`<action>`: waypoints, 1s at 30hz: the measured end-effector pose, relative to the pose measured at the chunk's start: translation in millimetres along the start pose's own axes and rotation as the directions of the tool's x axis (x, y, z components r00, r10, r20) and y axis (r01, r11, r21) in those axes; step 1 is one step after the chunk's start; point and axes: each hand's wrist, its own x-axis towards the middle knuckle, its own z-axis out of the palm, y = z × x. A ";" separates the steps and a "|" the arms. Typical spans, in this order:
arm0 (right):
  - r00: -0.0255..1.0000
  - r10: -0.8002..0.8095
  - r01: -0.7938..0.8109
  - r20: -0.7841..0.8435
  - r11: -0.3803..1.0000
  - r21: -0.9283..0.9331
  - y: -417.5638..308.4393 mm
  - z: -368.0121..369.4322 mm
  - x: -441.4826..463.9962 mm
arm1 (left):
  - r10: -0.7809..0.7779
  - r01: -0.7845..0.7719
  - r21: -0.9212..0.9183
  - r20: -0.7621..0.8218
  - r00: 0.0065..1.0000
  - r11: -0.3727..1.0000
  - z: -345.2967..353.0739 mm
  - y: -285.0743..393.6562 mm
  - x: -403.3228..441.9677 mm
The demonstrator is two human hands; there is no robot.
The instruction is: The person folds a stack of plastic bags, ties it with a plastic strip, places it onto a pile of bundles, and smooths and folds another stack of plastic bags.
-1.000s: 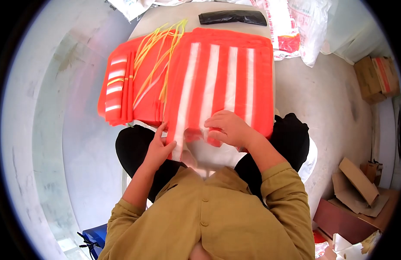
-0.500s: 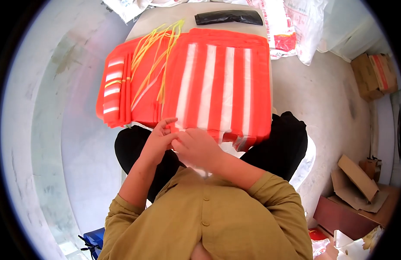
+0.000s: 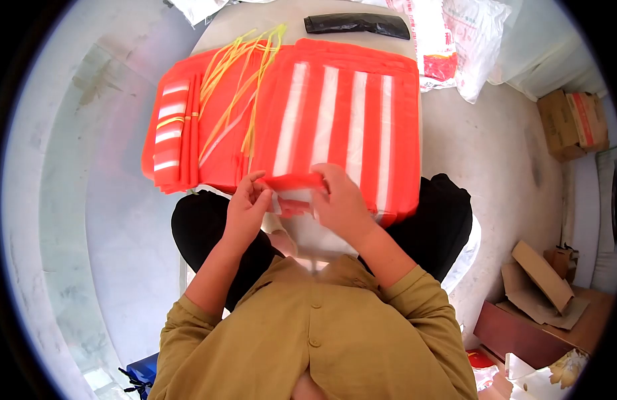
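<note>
A stack of red-and-white striped plastic bags [image 3: 342, 120] lies in front of me, its near end at my knees. My right hand [image 3: 345, 207] has its fingers closed on the near edge of the top striped bag, which is lifted and folded over. At the left end of that fold, my left hand [image 3: 245, 210] pinches the bag between thumb and fingers. Left of the stack are folded striped bundles [image 3: 170, 137] with a yellow tie round them. Loose yellow strips [image 3: 232, 80] lie across the red plastic [image 3: 222, 167].
A black plastic roll [image 3: 357, 25] rests at the far end of the pale surface [image 3: 268, 19]. White printed sacks [image 3: 472, 43] stand behind on the right. Cardboard boxes [image 3: 568, 123] and an opened carton [image 3: 538, 287] are at the right. Something blue [image 3: 143, 370] is at lower left.
My right hand has moved right and up, away from my left hand. The near edge of the top bag is now raised and stretched between the two hands.
</note>
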 end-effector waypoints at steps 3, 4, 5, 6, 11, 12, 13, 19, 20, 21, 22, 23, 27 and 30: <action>0.993 0.114 -0.114 0.015 0.993 0.022 24.5 -11.6 2.1 | 0.139 -0.143 0.191 0.031 0.990 0.971 16.6 9.3 3.8; 0.986 0.160 -0.161 0.043 0.986 0.030 28.8 -14.9 2.5 | 0.191 -0.209 0.334 0.087 0.978 0.919 21.1 19.8 4.4; 0.978 0.196 -0.197 0.068 0.980 0.017 30.4 -17.8 3.3 | 0.232 -0.276 0.464 0.150 0.961 0.842 26.6 25.9 5.3; 0.969 0.231 -0.232 0.091 0.973 0.002 29.4 -21.3 4.6 | 0.212 -0.267 0.434 0.171 0.962 0.861 34.9 27.3 6.7; 0.941 0.316 -0.307 0.119 0.948 -0.088 28.2 -28.7 6.4 | 0.358 -0.544 0.519 0.420 0.834 0.659 59.4 20.9 18.2; 0.940 0.318 -0.302 0.124 0.944 -0.130 28.7 -30.3 6.9 | 0.373 -0.584 0.548 0.455 0.809 0.599 62.5 15.8 20.7; 0.939 0.320 -0.297 0.129 0.939 -0.173 29.3 -31.8 6.6 | 0.383 -0.621 0.573 0.491 0.783 0.535 64.7 12.6 21.6; 0.954 0.265 -0.204 0.140 0.917 -0.344 39.5 -41.6 0.8 | 0.249 -0.635 0.669 0.588 0.770 0.387 69.9 14.2 16.9; 0.956 0.262 -0.208 0.133 0.922 -0.326 40.3 -46.0 -1.5 | 0.244 -0.635 0.669 0.589 0.770 0.386 71.1 17.6 15.0; 0.957 0.261 -0.212 0.126 0.927 -0.310 41.3 -51.6 -4.7 | 0.240 -0.634 0.670 0.591 0.770 0.386 72.8 23.5 12.3; 0.959 0.259 -0.216 0.117 0.931 -0.293 42.4 -57.7 -8.4 | 0.236 -0.635 0.669 0.594 0.769 0.386 74.5 26.5 10.3; 0.954 0.285 -0.253 0.088 0.930 -0.265 45.4 -62.8 -13.2 | 0.250 -0.634 0.673 0.585 0.771 0.380 75.5 24.1 9.7; 0.904 0.425 -0.427 -0.044 0.903 -0.052 50.8 -86.7 -35.0 | 0.248 -0.585 0.668 0.536 0.807 0.460 75.7 15.5 9.1; 0.877 0.440 -0.427 -0.194 0.898 0.109 59.5 -102.8 -52.8 | 0.248 -0.545 0.609 0.505 0.827 0.577 72.1 11.0 14.1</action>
